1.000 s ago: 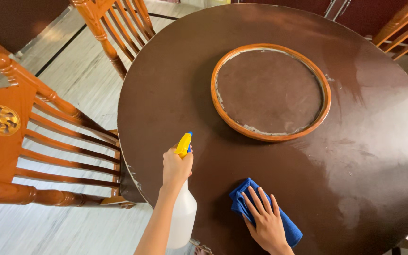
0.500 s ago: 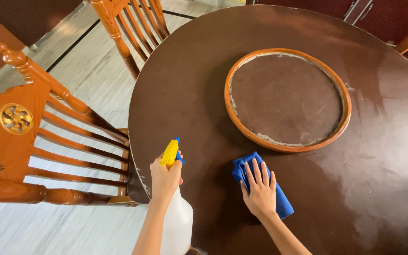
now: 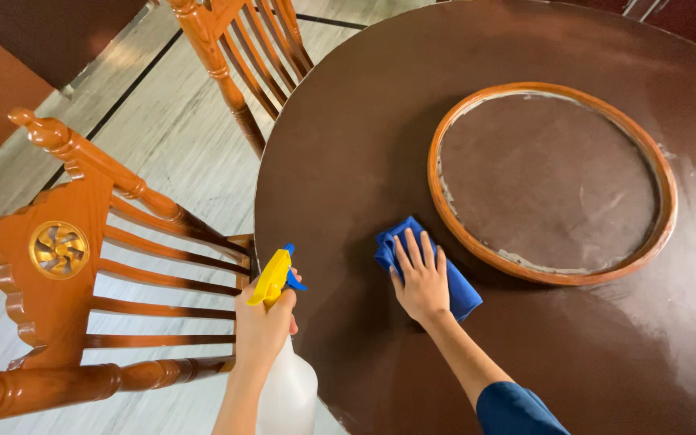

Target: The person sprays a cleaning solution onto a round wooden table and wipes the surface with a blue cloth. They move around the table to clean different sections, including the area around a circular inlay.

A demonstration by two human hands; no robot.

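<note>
My left hand (image 3: pixel 261 322) grips a white spray bottle (image 3: pixel 287 393) with a yellow and blue trigger head, held over the near left edge of the round dark brown table (image 3: pixel 348 145). My right hand (image 3: pixel 420 278) lies flat, fingers spread, on a folded blue cloth (image 3: pixel 459 292) pressed to the tabletop. The cloth sits just left of the round raised centre plate with an orange wooden rim (image 3: pixel 449 217).
An orange wooden chair (image 3: pixel 66 258) with slatted back stands close at the left of the table. A second chair (image 3: pixel 243 56) stands at the upper left. Pale tiled floor (image 3: pixel 147 137) shows between them.
My right hand has slid the blue cloth away from me and leftward, toward the centre plate's rim. The view has shifted left; the bottle stays in my left hand.
</note>
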